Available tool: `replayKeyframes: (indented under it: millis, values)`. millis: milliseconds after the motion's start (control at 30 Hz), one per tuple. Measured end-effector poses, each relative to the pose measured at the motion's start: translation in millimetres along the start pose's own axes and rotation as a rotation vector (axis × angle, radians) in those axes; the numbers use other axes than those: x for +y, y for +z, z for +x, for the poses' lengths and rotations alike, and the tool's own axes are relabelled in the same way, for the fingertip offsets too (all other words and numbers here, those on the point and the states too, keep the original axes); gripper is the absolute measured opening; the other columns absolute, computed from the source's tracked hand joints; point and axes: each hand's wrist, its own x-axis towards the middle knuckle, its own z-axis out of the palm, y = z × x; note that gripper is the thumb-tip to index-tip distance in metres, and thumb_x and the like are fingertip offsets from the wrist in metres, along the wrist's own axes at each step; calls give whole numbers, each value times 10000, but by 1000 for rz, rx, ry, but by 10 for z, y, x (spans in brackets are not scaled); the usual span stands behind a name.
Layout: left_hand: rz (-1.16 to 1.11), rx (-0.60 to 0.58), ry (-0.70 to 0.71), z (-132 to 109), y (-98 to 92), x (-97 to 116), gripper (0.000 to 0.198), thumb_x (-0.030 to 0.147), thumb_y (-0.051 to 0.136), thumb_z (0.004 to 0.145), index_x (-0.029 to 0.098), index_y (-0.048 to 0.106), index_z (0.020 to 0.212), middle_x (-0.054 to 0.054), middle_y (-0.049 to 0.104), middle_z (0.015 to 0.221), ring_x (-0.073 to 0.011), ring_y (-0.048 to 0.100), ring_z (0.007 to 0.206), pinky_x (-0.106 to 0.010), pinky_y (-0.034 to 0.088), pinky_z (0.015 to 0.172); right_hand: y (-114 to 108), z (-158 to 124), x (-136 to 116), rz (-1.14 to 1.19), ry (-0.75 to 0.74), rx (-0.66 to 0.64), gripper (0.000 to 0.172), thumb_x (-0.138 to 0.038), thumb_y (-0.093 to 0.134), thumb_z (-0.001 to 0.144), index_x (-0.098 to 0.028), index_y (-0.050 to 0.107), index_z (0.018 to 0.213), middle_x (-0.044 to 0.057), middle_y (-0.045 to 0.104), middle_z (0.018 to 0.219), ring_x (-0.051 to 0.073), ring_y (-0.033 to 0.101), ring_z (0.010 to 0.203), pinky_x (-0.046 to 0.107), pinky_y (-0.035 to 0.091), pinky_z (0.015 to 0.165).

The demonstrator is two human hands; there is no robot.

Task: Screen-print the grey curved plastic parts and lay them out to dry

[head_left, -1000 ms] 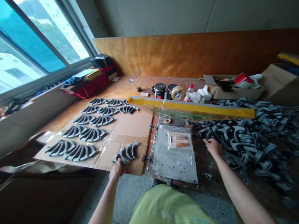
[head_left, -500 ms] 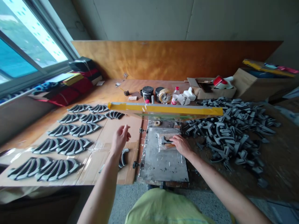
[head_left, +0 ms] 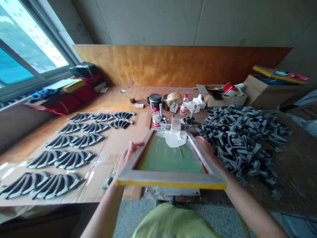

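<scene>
A screen-printing frame with a green mesh tilts down toward me over the metal base plate, most of which it hides. White ink lies at the far end of the mesh, and a pale flat blade stands in it. My left hand is closed at the frame's left side, its thumb lying over the rail. On the right side my right hand holds the opposite rail, its fingers partly hidden. The frame covers whatever lies on the plate.
Curved grey plastic parts lie in fanned rows on cardboard at the left. A loose heap of similar parts fills the right. Behind the frame stand clamps, black tubs, red-capped bottles and a cardboard box.
The frame has swung down from its raised, edge-on position. My right hand has left the grey part on the plate, and both hands are now at the frame's sides.
</scene>
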Motion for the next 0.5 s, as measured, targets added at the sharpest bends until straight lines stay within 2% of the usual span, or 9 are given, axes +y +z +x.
replayKeyframes:
  millis: [67,100,167,233,267,333,400,500]
  values:
    - [72,-37,-126,-148,-47,-287,585,669,602,755,193,711,1079,-63,739,916,-238,668,825,-302,524,680,-119,172,-17,45,8,124,347,-231,396,950,-226,628,1208,100,629,1206,242,594,1103,384,474,947]
    - [88,-50,-169,-195,-52,-449,633,658,649,721,195,686,1150,-61,739,898,-244,671,826,-302,524,676,-152,266,-81,68,-34,172,348,-249,443,938,-218,601,1247,102,604,1252,240,575,1142,391,463,980]
    - [80,-50,-222,-233,-30,-783,770,646,677,698,189,583,1310,-46,723,820,-233,669,773,-294,515,647,-160,454,-292,64,-157,199,459,-253,579,875,-210,532,1329,109,526,1360,245,514,1232,402,436,1031]
    - [85,-37,-241,-217,9,-1078,852,633,662,720,179,470,1415,-24,695,768,-205,649,711,-279,499,622,-105,619,-528,-22,-233,120,543,-207,664,809,-199,517,1332,124,518,1360,259,501,1239,399,447,1010]
    - [95,-25,-243,-199,26,-1195,861,627,654,731,175,444,1434,-16,683,758,-194,638,689,-272,491,612,-66,683,-627,-71,-239,56,508,-183,676,793,-190,549,1285,129,568,1287,262,536,1187,385,470,964]
    - [104,-13,-249,-161,42,-1353,852,622,643,745,172,435,1439,-10,673,760,-182,627,675,-264,481,606,14,762,-759,-150,-207,-97,333,-162,662,797,-183,626,1127,113,668,1056,251,616,1013,341,502,838]
    - [92,-23,-254,-139,37,-1423,838,624,641,747,172,449,1426,-15,681,781,-188,637,700,-264,482,621,81,758,-805,-201,-174,-205,169,-166,634,813,-186,663,978,87,694,882,231,644,869,307,497,752]
    - [80,-44,-259,-141,17,-1432,794,632,631,754,176,489,1388,-33,697,823,-209,657,759,-280,496,659,137,582,-783,-214,-248,-212,105,-139,592,817,-186,668,874,82,699,862,223,633,859,293,480,740]
